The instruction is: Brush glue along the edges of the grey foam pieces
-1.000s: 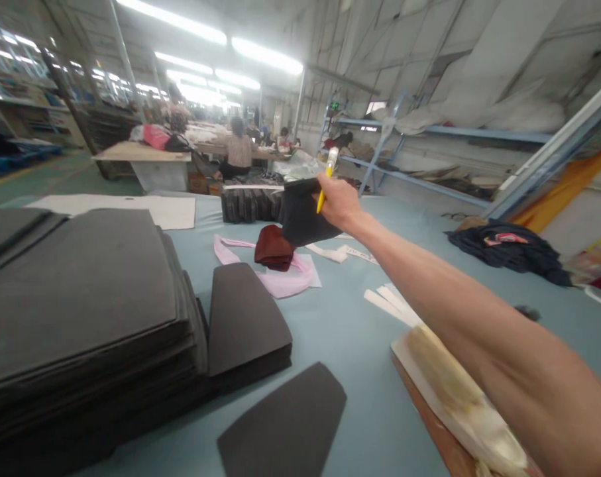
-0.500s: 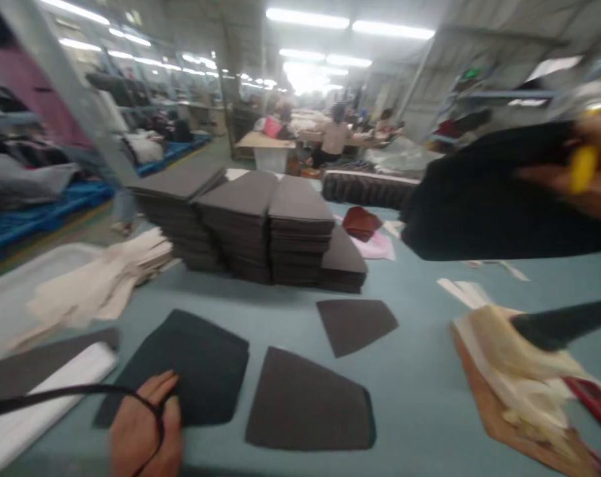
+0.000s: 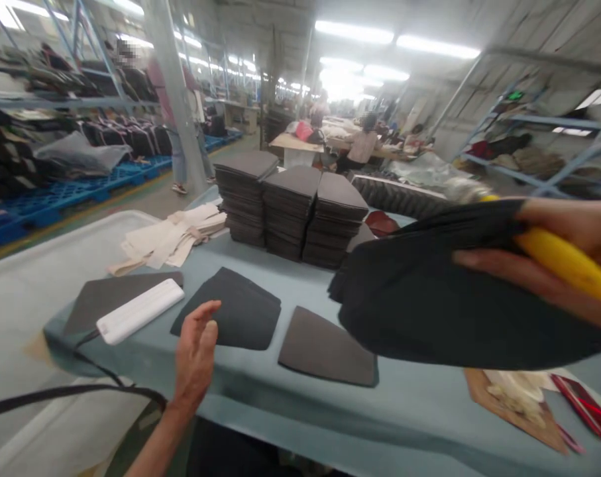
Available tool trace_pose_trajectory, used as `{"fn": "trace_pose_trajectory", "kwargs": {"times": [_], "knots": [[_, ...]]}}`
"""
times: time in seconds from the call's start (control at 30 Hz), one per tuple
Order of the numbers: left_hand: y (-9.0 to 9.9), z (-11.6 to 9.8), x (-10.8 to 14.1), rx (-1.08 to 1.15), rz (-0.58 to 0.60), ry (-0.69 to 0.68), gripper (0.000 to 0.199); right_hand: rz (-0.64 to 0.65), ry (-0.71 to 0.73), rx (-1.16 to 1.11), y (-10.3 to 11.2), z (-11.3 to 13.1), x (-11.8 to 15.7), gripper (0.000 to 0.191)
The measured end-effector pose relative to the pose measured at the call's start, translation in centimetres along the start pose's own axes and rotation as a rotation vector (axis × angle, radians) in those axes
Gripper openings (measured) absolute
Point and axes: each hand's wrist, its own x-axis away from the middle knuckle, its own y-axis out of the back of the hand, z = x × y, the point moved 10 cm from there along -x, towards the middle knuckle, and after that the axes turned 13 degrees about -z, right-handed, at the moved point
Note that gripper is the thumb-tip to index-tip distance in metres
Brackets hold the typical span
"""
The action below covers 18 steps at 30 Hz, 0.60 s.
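Observation:
My right hand (image 3: 573, 245) grips a sheaf of black fabric pieces (image 3: 459, 298), held above the table at the right. The same hand also holds a yellow-handled tool (image 3: 563, 262); its pale head shows past the sheaf, too blurred to name. My left hand (image 3: 198, 348) is open, fingers stretched out, at the near edge of a dark fabric piece (image 3: 238, 308) lying flat; I cannot tell if it touches. Between the hands lies a small pile of brown-grey fabric pieces (image 3: 327, 348), partly under the raised sheaf.
Tall stacks of brown-grey pieces (image 3: 290, 212) stand at the back. A white power strip (image 3: 141, 311) and cream cloth strips (image 3: 173, 238) lie left. A red phone-like object (image 3: 586, 404) and a brown board (image 3: 513, 411) lie right. A person in pink (image 3: 165, 93) stands beyond.
My right hand has brought the black sheaf left and lower, over the table. My left hand has come off the dark piece and out of the black cord loop. The view has turned left.

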Motion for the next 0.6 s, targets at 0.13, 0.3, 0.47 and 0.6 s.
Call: {"fn": "trace_pose_trajectory", "kwargs": {"times": [0.13, 0.3, 0.47, 0.6], "knots": [[-3.5, -3.1, -0.7, 0.427, 0.272, 0.189, 0.094, 0.216, 0.091, -0.126, -3.9, 7.2, -0.3, 0.017], [-7.4, -7.9, -1.1, 0.683, 0.488, 0.392, 0.107, 0.425, 0.158, -0.208, -10.5, 12.5, -1.1, 0.009], [-8.2, -6.4, 1.2, 0.598, 0.464, 0.569, 0.069, 0.523, 0.215, -0.223, -14.4, 14.3, -1.6, 0.012], [-8.6, -3.3, 5.9, 0.571, 0.447, 0.734, 0.065, 0.581, 0.235, -0.182, -16.7, 14.9, -2.5, 0.017]]}}
